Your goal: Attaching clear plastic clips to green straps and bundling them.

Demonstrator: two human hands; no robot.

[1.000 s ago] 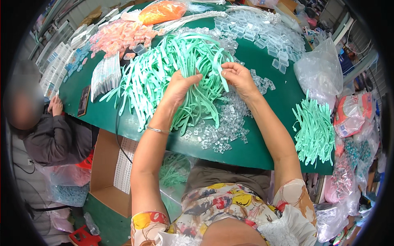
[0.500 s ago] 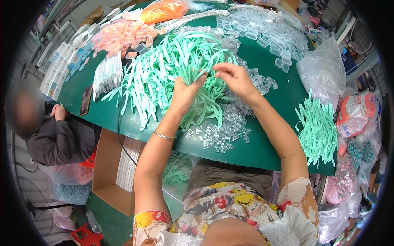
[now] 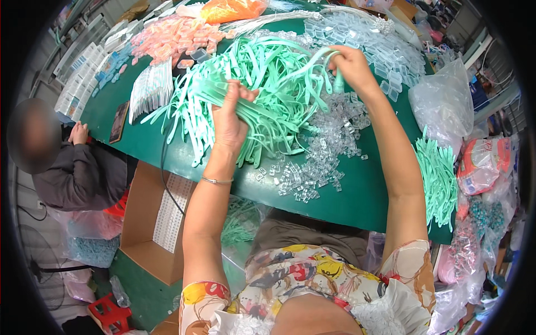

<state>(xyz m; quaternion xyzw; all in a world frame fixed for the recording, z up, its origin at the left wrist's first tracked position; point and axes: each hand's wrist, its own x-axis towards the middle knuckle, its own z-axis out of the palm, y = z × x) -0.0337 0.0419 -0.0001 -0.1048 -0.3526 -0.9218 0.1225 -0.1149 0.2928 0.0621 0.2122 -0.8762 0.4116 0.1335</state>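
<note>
A big heap of mint-green plastic straps (image 3: 273, 64) covers the middle of the table. My left hand (image 3: 228, 120), at the heap's near left side, is closed round a bunch of green straps (image 3: 207, 92), whose ends are smeared by motion. Farther right, my right hand (image 3: 353, 68) is raised over the heap's edge with its fingers pinched on a green strap (image 3: 319, 59). That strap bends back toward the heap. Small clear plastic clips (image 3: 341, 120) are scattered below my right hand and along the heap's near right side.
On the green table (image 3: 357, 204) lie pink cases (image 3: 173, 39), clear cases (image 3: 365, 42), stacked cards (image 3: 151, 89), a phone (image 3: 119, 121) and another strap pile (image 3: 436, 181). A plastic bag (image 3: 444, 95) stands at right. A person (image 3: 84, 167) sits at left beyond a cardboard box (image 3: 146, 223).
My hands have moved apart. The left has gone left and slightly down with the bunch; the right has moved up and right and now holds a strap.
</note>
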